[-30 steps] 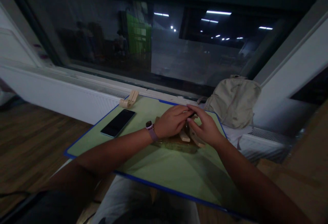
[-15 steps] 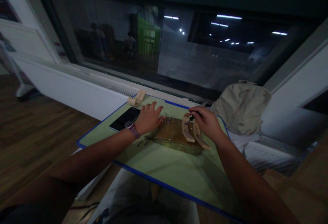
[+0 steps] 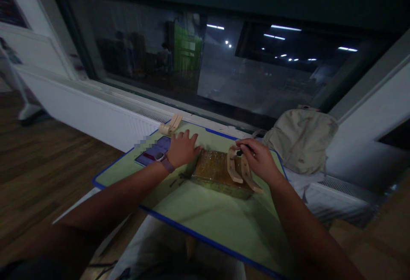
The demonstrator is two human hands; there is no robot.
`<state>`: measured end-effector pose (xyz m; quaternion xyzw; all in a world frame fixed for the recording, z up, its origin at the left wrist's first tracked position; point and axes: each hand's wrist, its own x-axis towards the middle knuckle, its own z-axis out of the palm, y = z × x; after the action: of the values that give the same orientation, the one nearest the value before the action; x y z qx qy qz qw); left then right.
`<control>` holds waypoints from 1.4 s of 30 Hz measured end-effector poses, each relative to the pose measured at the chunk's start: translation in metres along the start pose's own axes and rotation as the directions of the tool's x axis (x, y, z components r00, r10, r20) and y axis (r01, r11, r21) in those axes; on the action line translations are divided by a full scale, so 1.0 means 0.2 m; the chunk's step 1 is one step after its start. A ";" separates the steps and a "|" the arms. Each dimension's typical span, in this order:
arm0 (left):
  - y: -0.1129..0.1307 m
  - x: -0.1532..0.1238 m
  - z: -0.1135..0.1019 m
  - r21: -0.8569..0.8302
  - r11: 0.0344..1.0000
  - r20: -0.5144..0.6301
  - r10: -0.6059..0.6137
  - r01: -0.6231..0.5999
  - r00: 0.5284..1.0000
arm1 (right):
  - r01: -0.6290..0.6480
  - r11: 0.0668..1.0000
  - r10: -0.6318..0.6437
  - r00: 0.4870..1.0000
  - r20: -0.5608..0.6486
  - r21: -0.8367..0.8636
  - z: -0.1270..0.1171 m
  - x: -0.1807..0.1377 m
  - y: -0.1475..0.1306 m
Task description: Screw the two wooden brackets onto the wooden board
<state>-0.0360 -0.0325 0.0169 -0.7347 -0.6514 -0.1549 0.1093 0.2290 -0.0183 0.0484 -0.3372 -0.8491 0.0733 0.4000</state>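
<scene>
Left hand [image 3: 182,152] splayed between lit phone [image 3: 162,144] and glossy brown block [image 3: 210,165], right hand [image 3: 261,160] pinching small dark item [image 3: 239,153], at far end of curved wooden pieces [image 3: 233,168] atop block, blue-edged green board [image 3: 198,209] beneath.

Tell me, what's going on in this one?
A person works at a blue-edged green tabletop. Their right hand pinches a small dark item at the upper end of two curved wooden pieces, which lie on a shiny brown-topped block. The left hand is open to the left of the block, beside a phone with its screen lit. Another wooden piece sits at the far left corner.
</scene>
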 end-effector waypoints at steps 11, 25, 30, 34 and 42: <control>0.55 0.20 -0.19 -0.514 0.652 -0.420 0.376 -0.558 0.826 | 0.028 0.988 -0.022 0.999 -0.040 0.154 0.04 -0.02 0.06; 0.42 0.31 -0.11 -0.781 0.430 -0.379 0.252 -0.454 0.890 | -0.157 0.966 0.187 0.973 -0.136 0.205 0.13 -0.07 0.09; 0.44 0.31 -0.07 -0.778 0.395 -0.432 0.230 -0.489 0.872 | -0.100 0.990 0.107 0.991 -0.076 0.095 0.06 -0.06 0.07; 0.44 0.32 -0.05 -0.743 0.405 -0.486 0.221 -0.533 0.846 | -0.077 0.997 0.075 0.994 -0.084 -0.026 -0.08 -0.04 0.08; 0.46 0.33 0.03 -0.775 0.348 -0.479 0.220 -0.527 0.850 | -0.443 0.851 0.508 0.832 -0.224 0.282 -0.03 -0.25 0.30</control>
<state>0.0620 0.0187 0.0388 -0.7783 -0.2594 -0.5478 -0.1638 0.2865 -0.0057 -0.0035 -0.4997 -0.6563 0.2134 0.5235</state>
